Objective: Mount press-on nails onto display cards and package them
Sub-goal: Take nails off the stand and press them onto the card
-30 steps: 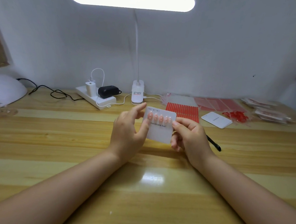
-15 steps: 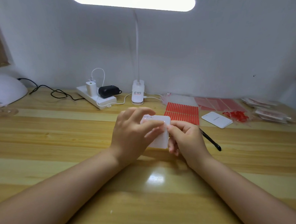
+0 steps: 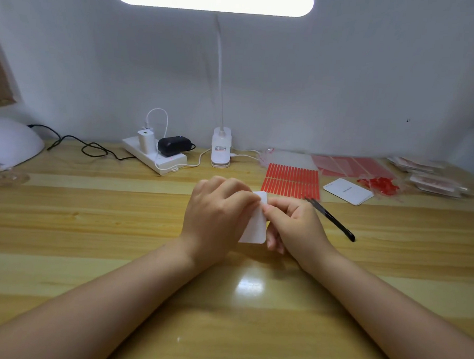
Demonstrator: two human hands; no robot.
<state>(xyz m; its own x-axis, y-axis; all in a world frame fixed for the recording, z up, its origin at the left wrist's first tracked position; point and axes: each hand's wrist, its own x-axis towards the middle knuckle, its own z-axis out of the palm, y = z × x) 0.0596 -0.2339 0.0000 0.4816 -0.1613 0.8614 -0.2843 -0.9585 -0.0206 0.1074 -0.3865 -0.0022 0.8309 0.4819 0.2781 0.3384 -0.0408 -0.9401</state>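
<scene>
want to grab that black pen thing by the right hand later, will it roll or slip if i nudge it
The black pen looks thin and probably light, so a nudge would likely slide it easily on the glossy table. It lies flat, with nothing beside it to stop it, so it may roll sideways. Whether its body is round cannot be told.

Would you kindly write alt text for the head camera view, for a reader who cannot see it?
Two bare hands, left hand and right hand, hold a small white display card between them above a wooden table. Behind lie black tweezers, a red strip sheet, a white card stack, a power strip and a lit desk lamp.
</scene>
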